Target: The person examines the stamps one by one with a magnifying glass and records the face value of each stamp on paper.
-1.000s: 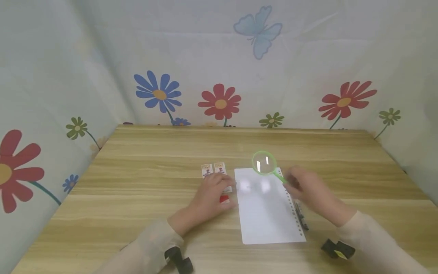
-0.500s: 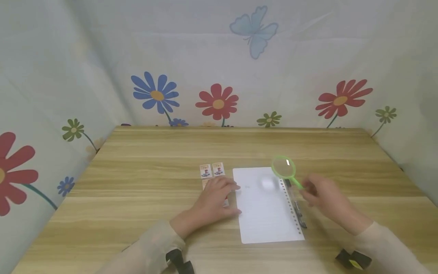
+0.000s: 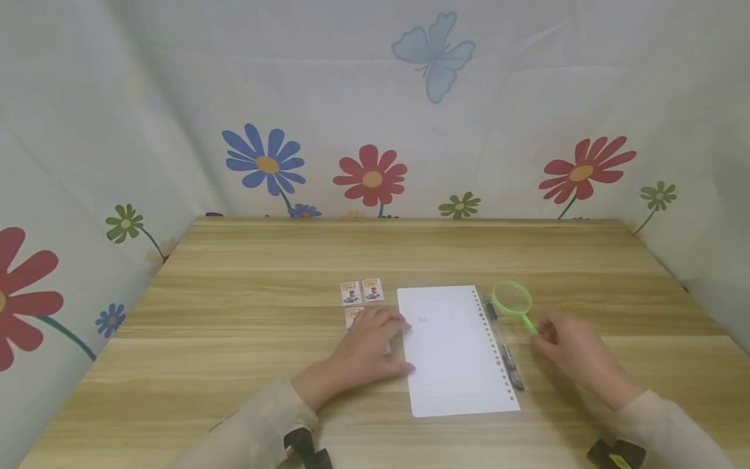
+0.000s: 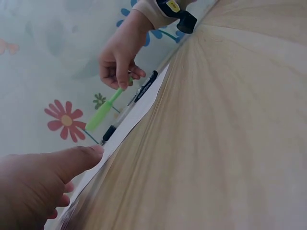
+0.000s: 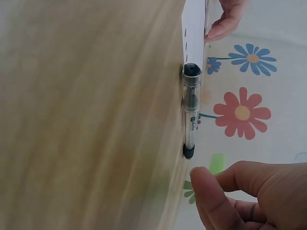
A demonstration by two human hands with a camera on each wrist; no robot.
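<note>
My right hand point(image 3: 580, 352) pinches the handle of a green magnifying glass point(image 3: 513, 299), held to the right of the lined paper sheet point(image 3: 454, 358). In the left wrist view the magnifying glass point(image 4: 101, 114) appears edge-on above the table, beside the pen. My left hand point(image 3: 363, 345) lies at the sheet's left edge, fingers spread, with thumb and fingertips touching that edge. Partly covered by this hand are small printed stamps point(image 3: 372, 290), of which two at the back show whole. A faint small mark is on the sheet's upper left.
A clear pen point(image 3: 507, 357) with dark ends lies along the sheet's punched right edge. Wood-grain table point(image 3: 263, 260) surrounds everything. Flower-printed cloth point(image 3: 492, 130) hangs behind and at both sides.
My right hand has carried the magnifying glass from above the sheet to the right and lower, past the pen. My left hand has shifted slightly right, its thumb now at the sheet's edge.
</note>
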